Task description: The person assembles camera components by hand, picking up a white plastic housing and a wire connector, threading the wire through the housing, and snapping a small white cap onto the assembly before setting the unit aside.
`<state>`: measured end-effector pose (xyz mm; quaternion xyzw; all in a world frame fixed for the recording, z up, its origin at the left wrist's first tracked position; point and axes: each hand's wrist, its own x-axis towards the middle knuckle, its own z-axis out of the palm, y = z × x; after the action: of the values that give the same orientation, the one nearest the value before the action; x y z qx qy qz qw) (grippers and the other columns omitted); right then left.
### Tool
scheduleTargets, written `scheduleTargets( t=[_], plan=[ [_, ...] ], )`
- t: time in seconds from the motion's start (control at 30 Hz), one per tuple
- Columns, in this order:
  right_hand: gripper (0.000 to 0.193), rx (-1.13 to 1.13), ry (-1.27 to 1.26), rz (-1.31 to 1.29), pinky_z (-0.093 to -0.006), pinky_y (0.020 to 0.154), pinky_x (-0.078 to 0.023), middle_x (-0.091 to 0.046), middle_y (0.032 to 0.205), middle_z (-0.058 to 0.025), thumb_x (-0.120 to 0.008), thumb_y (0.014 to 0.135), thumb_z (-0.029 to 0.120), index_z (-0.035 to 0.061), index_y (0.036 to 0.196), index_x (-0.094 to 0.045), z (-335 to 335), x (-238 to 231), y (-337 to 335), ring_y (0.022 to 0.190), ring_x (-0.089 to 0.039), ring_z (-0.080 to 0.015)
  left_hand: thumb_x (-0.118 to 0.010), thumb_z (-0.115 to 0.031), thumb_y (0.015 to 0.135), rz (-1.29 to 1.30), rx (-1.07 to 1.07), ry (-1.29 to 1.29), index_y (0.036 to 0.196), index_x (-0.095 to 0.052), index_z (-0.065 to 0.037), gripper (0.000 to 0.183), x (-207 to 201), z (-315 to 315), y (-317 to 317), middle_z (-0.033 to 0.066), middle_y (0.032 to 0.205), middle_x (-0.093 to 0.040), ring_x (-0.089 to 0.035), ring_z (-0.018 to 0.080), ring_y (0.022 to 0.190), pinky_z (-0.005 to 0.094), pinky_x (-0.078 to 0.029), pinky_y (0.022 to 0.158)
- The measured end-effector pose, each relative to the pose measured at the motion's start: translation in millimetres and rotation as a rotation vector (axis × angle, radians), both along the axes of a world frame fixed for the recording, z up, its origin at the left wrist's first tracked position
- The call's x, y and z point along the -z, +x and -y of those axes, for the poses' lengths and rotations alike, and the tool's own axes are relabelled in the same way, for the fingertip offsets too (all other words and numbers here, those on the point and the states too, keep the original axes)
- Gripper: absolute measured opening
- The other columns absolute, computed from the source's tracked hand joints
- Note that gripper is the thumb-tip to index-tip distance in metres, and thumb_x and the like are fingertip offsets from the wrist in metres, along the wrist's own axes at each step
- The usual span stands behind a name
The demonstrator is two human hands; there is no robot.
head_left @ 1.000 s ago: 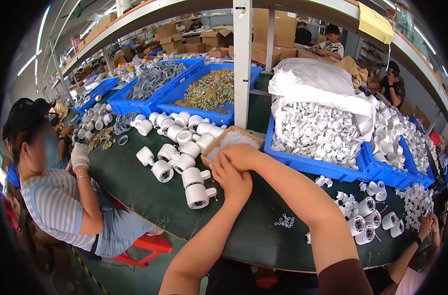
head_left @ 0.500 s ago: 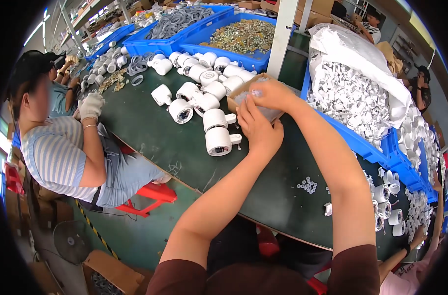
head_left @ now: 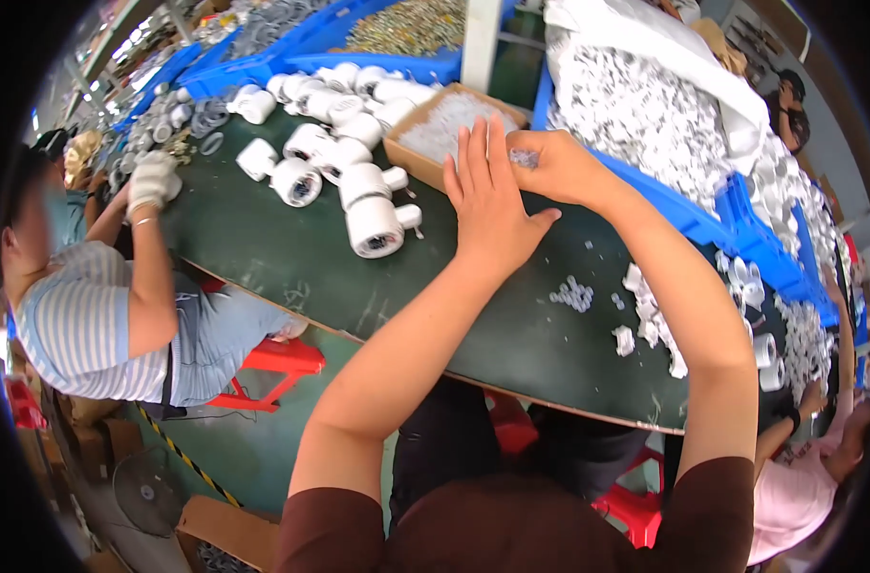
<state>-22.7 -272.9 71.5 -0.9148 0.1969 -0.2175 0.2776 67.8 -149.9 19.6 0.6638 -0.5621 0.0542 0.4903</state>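
A small cardboard box (head_left: 418, 168) sits on the dark green table, filled with small translucent plastic pieces (head_left: 440, 122). At its right edge my right hand (head_left: 567, 167) is closed around a clump of these translucent pieces (head_left: 523, 158), visible at its fingers. My left hand (head_left: 497, 210) is held up in front of the box with its fingers straight and thumb out, holding nothing. Left of the box are several white cylindrical housings (head_left: 375, 229) with dark round openings. A small cluster of translucent ring-like pieces (head_left: 574, 294) lies on the table right of my left forearm.
Blue trays (head_left: 549, 105) hold small white parts at the right; another blue tray (head_left: 397, 62) stands at the back. White parts (head_left: 650, 306) lie beside my right forearm. A gloved co-worker (head_left: 100, 306) sits at the left on a red stool. A white post (head_left: 480, 48) rises behind the box.
My right hand has come out of the box toward the right with translucent pieces in it. My left hand has straightened its fingers. The whole view has shifted.
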Motion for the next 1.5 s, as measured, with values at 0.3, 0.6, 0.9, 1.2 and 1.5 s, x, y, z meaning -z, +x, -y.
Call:
scheduleTargets(
  t=[0.3,0.6,0.9,1.2,1.5],
  plan=[
    [0.018,0.096,0.157,-0.264,-0.0360,0.078,-0.055,-0.072,0.090,-0.0165,-0.067,0.084,0.016,0.0024,0.097,-0.068,-48.7,31.2,-78.2,0.085,-0.071,-0.0269,-0.091,-0.036,0.061,0.118,0.430,0.405,0.161,-0.004,-0.006,0.136,7.4,-8.3,-3.2,0.0204,0.166,-0.012,-0.006,0.0352,0.156,0.0534,-0.004,0.124],
    [0.020,0.108,-0.199,-0.176,-0.0460,0.070,-0.051,-0.058,0.095,-0.0097,-0.065,0.090,0.026,0.0109,0.102,-0.060,-67.5,53.5,-101.9,0.087,-0.063,-0.0347,-0.084,-0.051,0.072,0.159,0.599,0.583,0.161,-0.006,-0.002,0.127,16.6,-7.1,-2.8,0.0230,0.165,-0.018,-0.009,0.0353,0.156,0.0482,-0.009,0.125],
    [0.023,0.025,-0.221,-0.221,-0.0429,0.095,-0.043,-0.053,0.113,-0.0098,-0.063,0.097,0.018,0.0111,0.120,-0.061,-75.3,50.0,-125.0,0.107,-0.049,-0.0312,-0.065,-0.041,0.093,0.162,0.791,0.678,0.161,-0.011,-0.003,0.094,7.1,-10.2,1.2,0.0264,0.159,-0.032,-0.019,0.0323,0.154,0.0419,-0.013,0.126],
    [0.038,0.051,0.061,-0.268,-0.0431,0.109,-0.044,-0.055,0.146,-0.0174,-0.069,0.094,0.017,0.0164,0.133,-0.067,-82.1,21.2,-161.6,0.138,-0.048,-0.0339,-0.054,-0.033,0.103,0.174,0.880,0.677,0.159,-0.022,-0.006,0.070,8.5,-9.2,3.1,0.0211,0.162,-0.029,-0.018,0.0336,0.154,0.0442,-0.013,0.126],
    [0.015,0.463,0.146,0.119,-0.0354,0.093,-0.051,-0.072,0.105,-0.0100,-0.066,0.097,0.010,0.0004,0.106,-0.073,-142.9,-7.9,-216.5,0.101,-0.068,-0.0219,-0.047,-0.037,0.106,0.284,0.917,0.469,0.148,-0.051,-0.018,0.046,0.7,-14.1,-16.0,0.0133,0.162,-0.035,-0.017,0.0310,0.155,0.0473,-0.012,0.124]
  ],
)
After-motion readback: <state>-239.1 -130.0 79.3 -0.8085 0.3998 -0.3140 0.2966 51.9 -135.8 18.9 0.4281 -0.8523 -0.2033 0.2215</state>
